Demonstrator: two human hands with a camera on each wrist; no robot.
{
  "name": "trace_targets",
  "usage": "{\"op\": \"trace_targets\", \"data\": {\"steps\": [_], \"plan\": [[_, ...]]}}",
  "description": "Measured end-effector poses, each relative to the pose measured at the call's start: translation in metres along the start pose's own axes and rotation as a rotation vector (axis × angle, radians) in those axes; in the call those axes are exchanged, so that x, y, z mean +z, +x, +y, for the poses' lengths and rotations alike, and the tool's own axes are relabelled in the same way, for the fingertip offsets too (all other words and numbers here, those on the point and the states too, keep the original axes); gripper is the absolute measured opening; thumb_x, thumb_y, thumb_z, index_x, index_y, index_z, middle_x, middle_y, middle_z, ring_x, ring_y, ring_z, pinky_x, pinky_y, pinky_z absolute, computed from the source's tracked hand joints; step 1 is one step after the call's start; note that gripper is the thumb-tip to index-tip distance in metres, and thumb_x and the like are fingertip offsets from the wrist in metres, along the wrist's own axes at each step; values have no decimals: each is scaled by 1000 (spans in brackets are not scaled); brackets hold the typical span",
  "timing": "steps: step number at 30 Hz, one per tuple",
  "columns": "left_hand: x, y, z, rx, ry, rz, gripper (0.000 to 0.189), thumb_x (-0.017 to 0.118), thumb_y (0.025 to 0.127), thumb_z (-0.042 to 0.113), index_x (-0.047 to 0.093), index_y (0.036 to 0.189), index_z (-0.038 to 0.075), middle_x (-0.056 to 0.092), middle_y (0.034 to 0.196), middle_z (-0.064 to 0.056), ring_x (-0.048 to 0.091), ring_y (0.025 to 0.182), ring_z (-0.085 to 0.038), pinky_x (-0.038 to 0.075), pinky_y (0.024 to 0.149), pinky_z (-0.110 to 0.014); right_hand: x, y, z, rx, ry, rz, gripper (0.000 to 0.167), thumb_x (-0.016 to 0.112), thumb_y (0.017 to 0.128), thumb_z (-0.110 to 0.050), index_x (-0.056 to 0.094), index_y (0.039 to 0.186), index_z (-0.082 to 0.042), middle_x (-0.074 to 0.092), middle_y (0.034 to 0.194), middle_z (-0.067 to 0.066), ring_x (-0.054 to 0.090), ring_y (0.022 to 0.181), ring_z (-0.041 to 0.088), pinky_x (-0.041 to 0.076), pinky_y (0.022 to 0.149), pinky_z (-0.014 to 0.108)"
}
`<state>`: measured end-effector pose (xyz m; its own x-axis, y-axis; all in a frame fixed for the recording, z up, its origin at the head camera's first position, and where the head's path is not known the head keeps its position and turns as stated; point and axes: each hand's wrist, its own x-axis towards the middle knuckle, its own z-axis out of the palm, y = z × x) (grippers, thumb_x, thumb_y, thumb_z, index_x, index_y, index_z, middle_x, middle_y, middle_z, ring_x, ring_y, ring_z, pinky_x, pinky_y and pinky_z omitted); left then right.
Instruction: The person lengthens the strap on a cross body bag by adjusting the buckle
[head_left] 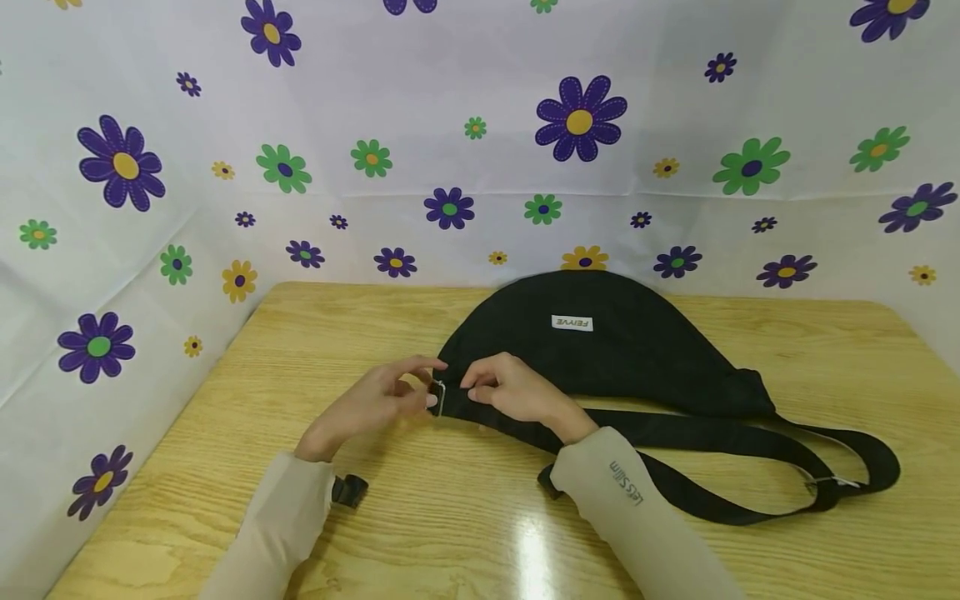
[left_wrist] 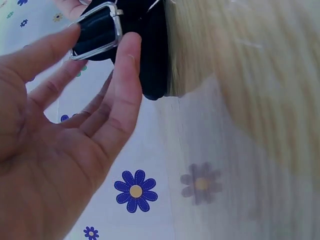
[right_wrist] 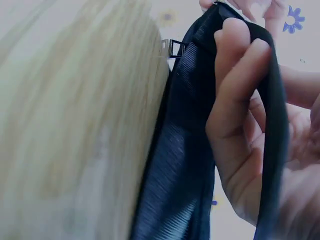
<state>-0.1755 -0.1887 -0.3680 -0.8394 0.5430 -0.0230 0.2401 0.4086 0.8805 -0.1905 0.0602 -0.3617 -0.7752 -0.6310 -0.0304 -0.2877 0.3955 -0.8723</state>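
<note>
A black waist bag (head_left: 615, 358) with a small white label (head_left: 572, 323) lies flat on the table, its curved edge away from me. At its left end, my left hand (head_left: 371, 410) pinches a silver rectangular strap buckle (left_wrist: 118, 31) between thumb and fingers. Black webbing runs through that metal frame. Just to the right, my right hand (head_left: 521, 392) grips the black strap (right_wrist: 276, 110) close to the buckle, its fingers curled at the webbing. Both hands are in front of the bag's lower left corner.
The strap loops out to the right, where a second metal slider (head_left: 836, 481) sits. A black plastic clip (head_left: 349, 490) lies beside the left sleeve. Another black strap end (head_left: 549, 482) shows by the right sleeve. A flowered cloth (head_left: 480, 167) hangs behind the wooden table (head_left: 420, 533).
</note>
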Motion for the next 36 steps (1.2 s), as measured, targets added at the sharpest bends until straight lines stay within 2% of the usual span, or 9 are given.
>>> {"op": "trace_targets", "data": {"steps": [3,6,12,14,18,22,29,32,36], "plan": [[0,0,1,32,-26,-35,57,71,93,-1,52,146,3,50,131,-22,69,87,-25,54,79,-36,-1,1,4,24,61,23,17,57,100,2,69,112,6,68,105,13,65,100,25,52,91,40],[2,-1,2,75,-14,-48,62,73,88,-6,53,146,3,48,134,-21,68,90,-24,56,78,-34,-2,0,5,28,109,37,18,58,100,1,69,113,7,67,99,11,63,94,23,52,88,39],[6,2,5,188,117,42,59,77,84,-11,58,139,0,46,143,-24,63,84,-19,57,78,-32,-1,1,7,60,176,60,18,59,100,-1,68,114,6,65,92,7,59,87,18,49,86,36],[7,3,6,189,124,63,59,77,83,-11,59,139,0,48,146,-23,63,82,-19,57,77,-32,-2,1,6,66,191,66,17,58,101,-1,68,114,6,64,90,6,58,87,18,48,86,36],[6,4,8,162,121,87,59,78,84,-8,60,140,2,60,134,-18,63,82,-18,56,77,-32,-4,0,5,47,194,60,18,58,101,0,66,114,8,65,91,8,59,89,19,48,87,37],[5,3,7,164,116,89,58,77,86,-6,58,141,0,63,129,-17,64,83,-18,56,80,-31,-5,-2,5,26,174,22,23,58,100,1,65,119,11,67,96,10,61,92,18,50,88,35],[7,3,8,199,92,67,58,76,86,-8,57,141,-2,61,131,-18,62,82,-18,56,81,-31,-7,-4,8,63,346,-90,23,54,99,8,63,119,14,73,90,14,73,71,28,57,85,39],[8,4,8,226,105,55,59,76,84,-11,58,139,-4,62,129,-18,62,80,-17,56,82,-32,-7,-5,8,75,351,-89,21,55,99,7,64,117,12,72,86,11,73,67,25,54,91,38],[9,5,10,244,127,55,59,77,83,-12,59,139,-4,62,126,-18,61,78,-15,57,80,-32,-8,-4,9,84,367,-81,20,55,99,7,66,115,13,72,86,10,72,65,23,56,85,42]]}}
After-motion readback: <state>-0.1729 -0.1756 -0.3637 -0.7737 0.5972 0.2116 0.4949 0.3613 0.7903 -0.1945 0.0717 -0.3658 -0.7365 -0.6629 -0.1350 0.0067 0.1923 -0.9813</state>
